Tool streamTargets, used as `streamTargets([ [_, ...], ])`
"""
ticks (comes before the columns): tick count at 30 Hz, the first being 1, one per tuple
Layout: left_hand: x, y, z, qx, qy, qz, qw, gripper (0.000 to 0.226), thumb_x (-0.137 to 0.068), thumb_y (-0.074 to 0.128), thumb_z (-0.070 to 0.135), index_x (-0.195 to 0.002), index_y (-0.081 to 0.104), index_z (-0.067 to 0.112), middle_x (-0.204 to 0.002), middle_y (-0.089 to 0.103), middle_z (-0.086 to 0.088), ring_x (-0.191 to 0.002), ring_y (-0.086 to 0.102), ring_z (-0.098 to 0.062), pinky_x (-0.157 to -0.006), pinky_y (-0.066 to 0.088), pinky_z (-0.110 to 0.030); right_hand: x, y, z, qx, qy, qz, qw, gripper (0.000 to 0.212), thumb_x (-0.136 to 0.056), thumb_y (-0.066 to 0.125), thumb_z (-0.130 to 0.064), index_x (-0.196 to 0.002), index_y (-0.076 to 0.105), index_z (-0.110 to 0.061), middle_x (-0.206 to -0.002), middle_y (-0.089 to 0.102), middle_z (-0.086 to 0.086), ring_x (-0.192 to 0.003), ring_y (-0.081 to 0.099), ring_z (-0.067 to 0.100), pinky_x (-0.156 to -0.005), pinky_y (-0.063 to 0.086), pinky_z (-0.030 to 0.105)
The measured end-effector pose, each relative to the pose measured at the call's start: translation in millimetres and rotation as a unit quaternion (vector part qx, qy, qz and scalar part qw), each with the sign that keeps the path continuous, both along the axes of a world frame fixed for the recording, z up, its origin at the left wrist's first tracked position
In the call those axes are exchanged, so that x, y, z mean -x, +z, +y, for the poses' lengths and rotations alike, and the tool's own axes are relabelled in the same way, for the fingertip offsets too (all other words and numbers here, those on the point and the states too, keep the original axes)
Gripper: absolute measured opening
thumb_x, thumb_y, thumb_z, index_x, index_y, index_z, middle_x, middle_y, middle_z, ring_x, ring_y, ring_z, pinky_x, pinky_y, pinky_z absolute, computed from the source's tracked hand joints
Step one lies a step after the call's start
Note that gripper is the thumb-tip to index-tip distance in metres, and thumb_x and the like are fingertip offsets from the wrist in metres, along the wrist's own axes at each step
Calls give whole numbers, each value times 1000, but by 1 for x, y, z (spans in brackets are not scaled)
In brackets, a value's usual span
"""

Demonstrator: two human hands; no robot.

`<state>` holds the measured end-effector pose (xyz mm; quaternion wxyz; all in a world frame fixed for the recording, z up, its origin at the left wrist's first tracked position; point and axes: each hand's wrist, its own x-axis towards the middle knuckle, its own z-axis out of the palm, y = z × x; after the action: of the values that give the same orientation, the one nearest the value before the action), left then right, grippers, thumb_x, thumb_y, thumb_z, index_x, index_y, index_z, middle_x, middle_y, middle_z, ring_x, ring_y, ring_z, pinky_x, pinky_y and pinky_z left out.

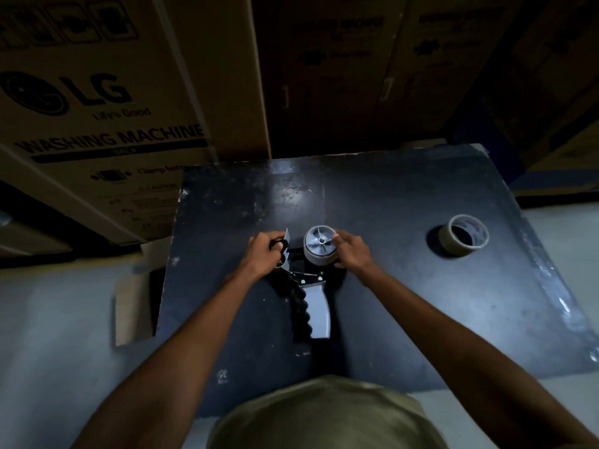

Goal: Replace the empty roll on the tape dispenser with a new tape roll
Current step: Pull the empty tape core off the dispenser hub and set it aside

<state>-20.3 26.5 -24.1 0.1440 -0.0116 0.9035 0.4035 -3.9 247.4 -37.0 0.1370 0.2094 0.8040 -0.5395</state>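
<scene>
**A:** Dim storeroom, dark scuffed table (405,196) with stacked cartons behind it. So where's the dispenser (312,286) at?

**B:** Lying flat on the near middle of the table. Its long axis runs near to far: handle (319,311) points back toward the person, hub end points away toward the cartons. The hub (320,244) faces up, with what looks like a bare core (319,257) around it.

**A:** And the hands?

**B:** Left hand (264,251) has its fingers curled around the front end by the blade plate, gripping it. Right hand (351,251) is on the core's right side, thumb and fingertips pinching its edge. Both forearms come in from below, either side of the handle.

**A:** New roll?

**B:** Roll (463,234) sits well apart on the right side of the table, tilted so its opening shows. Nothing lies between it and the dispenser.

**A:** Anything else around?

**B:** Big LG washing machine box (97,108) at far left, darker cartons (372,69) straight behind. A flattened bit of cardboard (133,306) is on the pale floor just left of the table. Shirt (324,416) fills the bottom edge.
</scene>
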Motion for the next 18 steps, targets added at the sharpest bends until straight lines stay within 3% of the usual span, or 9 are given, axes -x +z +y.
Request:
streamTargets([
  [4,-16,-12,8,-36,-5,-2,999,36,-91,60,5,-125,68,11,-122,72,-9,-117,66,-20,-108,48,-36,-22,-6,15,22,-8,-7,1000,32,-105,51,-36,-129,68,-22,-96,68,5,-83,66,15,-64,57,32],
  [9,-28,-18,12,-59,8,-17,998,36,-90,62,6,-124,69,12,-119,73,-8,-114,67,-21,-108,48,-40,-36,-7,18,39,-31,-6,999,32,-104,52,-39,-129,69,-26,-88,66,3,-76,64,15,-65,56,33],
  [13,-28,-10,18,-57,40,0,998,49,-88,65,14,-136,59,19,-121,68,-3,-117,62,-25,-105,49,-42,-34,-11,18,81,-55,-25,995,32,-103,55,-35,-126,69,-17,-109,72,13,-98,71,26,-71,58,36],
  [16,-21,8,34,16,-10,96,995,45,-89,64,18,-134,60,18,-117,67,0,-120,56,-26,-113,35,-40,-33,-18,22,112,-69,-50,990,14,-99,62,-25,-96,73,-16,-102,73,15,-92,72,23,-78,60,36],
  [18,-9,18,46,80,-87,112,987,38,-91,63,24,-129,64,21,-118,70,2,-123,57,-20,-120,17,-41,-32,-21,25,147,-84,-68,983,11,-96,66,-21,-93,73,-14,-107,75,19,-100,74,28,-89,61,40],
])
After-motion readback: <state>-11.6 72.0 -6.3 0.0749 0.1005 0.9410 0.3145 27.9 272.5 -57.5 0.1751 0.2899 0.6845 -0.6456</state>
